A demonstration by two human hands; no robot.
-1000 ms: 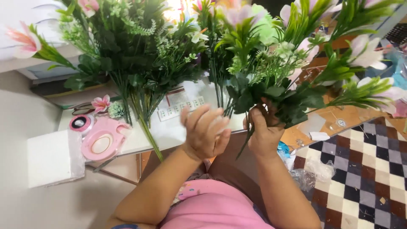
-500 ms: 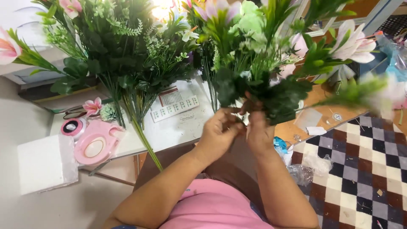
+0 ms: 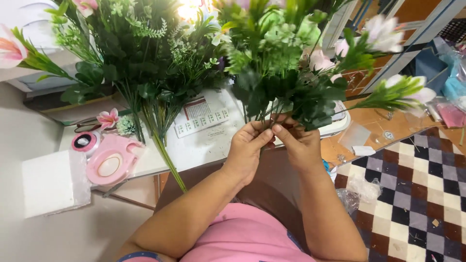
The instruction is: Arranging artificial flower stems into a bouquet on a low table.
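I hold a bunch of artificial flowers (image 3: 291, 63) with green leaves and pale pink blooms upright in front of me. My left hand (image 3: 247, 148) and my right hand (image 3: 297, 143) meet at the bottom of its stems, fingers closed around them, thumbs touching. A second, larger bunch of greenery (image 3: 141, 58) lies on the white table (image 3: 208, 145) to the left, its stems pointing toward me.
A pink round tape dispenser (image 3: 109, 162) and a loose pink flower head (image 3: 108, 118) lie at the table's left end. A white foam block (image 3: 53, 182) sits below them. A printed paper card (image 3: 201, 115) lies under the greenery. Checked floor mat (image 3: 412, 194) at right.
My left hand has come in from the left and closed on the stems beside my right hand. The bunch has been lifted and turned more upright.
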